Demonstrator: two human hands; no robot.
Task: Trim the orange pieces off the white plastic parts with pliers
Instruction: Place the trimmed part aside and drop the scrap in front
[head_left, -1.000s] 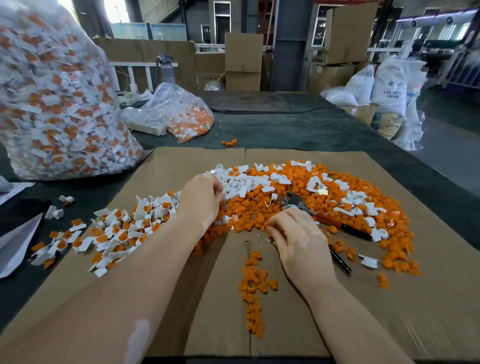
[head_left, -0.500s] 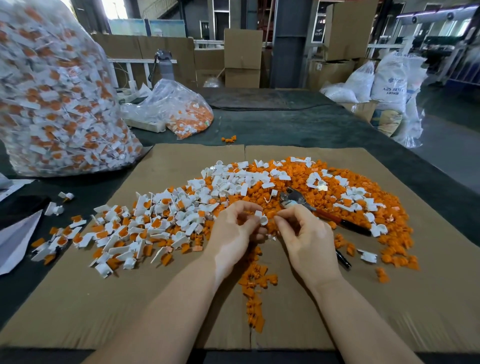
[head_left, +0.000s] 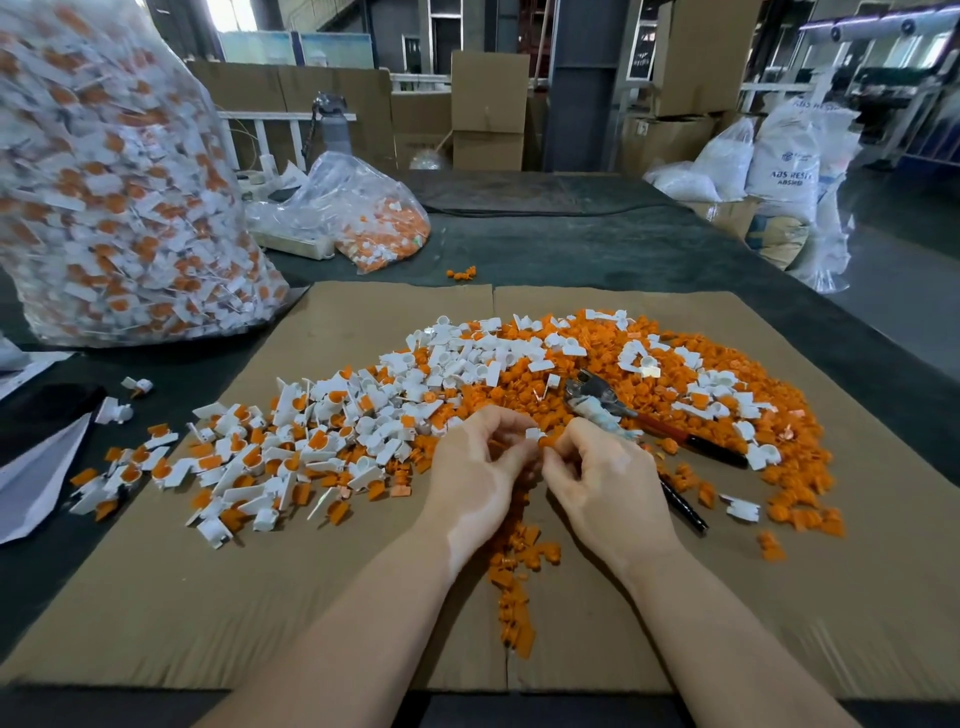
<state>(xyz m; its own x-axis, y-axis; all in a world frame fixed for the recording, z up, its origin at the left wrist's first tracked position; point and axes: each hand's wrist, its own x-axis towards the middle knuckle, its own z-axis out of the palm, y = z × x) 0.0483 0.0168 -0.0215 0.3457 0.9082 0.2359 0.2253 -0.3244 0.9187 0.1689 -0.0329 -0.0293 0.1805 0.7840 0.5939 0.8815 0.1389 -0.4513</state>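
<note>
Between my two hands sits a small white plastic part (head_left: 534, 433) with an orange piece on it. My left hand (head_left: 475, 467) pinches it from the left and my right hand (head_left: 602, 475) pinches it from the right. The pliers (head_left: 597, 399), with red and black handles, lie on the pile just beyond my right hand; neither hand grips them. White parts with orange pieces attached (head_left: 291, 447) are spread to the left. Loose orange pieces (head_left: 691, 364) cover the right side, and plain white parts (head_left: 467, 358) lie at the back.
Everything lies on a cardboard sheet (head_left: 311, 597) on a dark table. A big clear bag of parts (head_left: 114, 197) stands back left, a smaller bag (head_left: 374, 223) behind it. A strip of orange pieces (head_left: 519, 577) runs toward me. White paper (head_left: 31, 483) lies far left.
My left hand came back from the white pile with a part and met my right hand at the middle. My right hand lifted slightly and took hold of the part's other side.
</note>
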